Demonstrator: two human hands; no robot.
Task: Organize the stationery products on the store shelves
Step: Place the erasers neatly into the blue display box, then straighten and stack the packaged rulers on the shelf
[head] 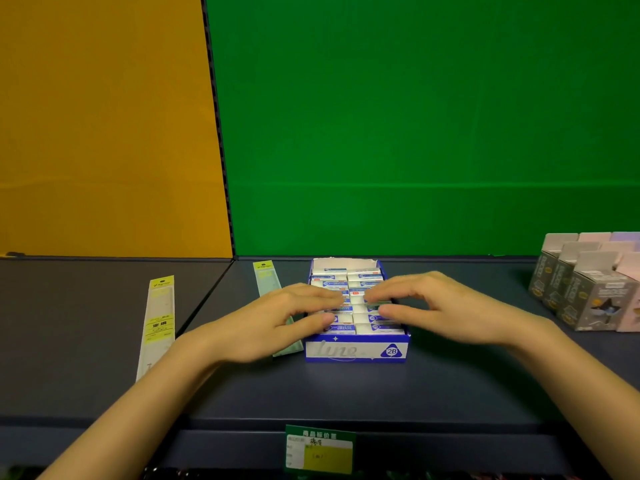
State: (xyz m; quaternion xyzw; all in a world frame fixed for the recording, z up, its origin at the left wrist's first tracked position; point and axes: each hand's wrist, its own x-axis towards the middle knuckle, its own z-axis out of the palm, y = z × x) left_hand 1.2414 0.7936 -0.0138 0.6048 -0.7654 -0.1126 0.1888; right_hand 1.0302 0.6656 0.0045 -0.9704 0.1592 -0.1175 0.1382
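A: Place of the eraser box (356, 349)?

B: Right beneath both hands, open-topped on the dark shelf (346, 393).

A: And the hands?

B: Left hand (277, 323) with straight fingers, flat on the erasers (341, 282). Right hand (446, 306) arched, thumb and fingertips close at one eraser; pinching or merely touching, cannot tell. Green packaged ruler (268, 282) partly under the left hand, clear packaged ruler (157, 323) farther left. Small cartons (595, 296) well right of the right hand.

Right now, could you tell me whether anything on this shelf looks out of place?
Two packaged rulers lie loose and apart: the pale ruler on the left shelf panel, the green ruler slanting beside the eraser box, partly under the left hand.
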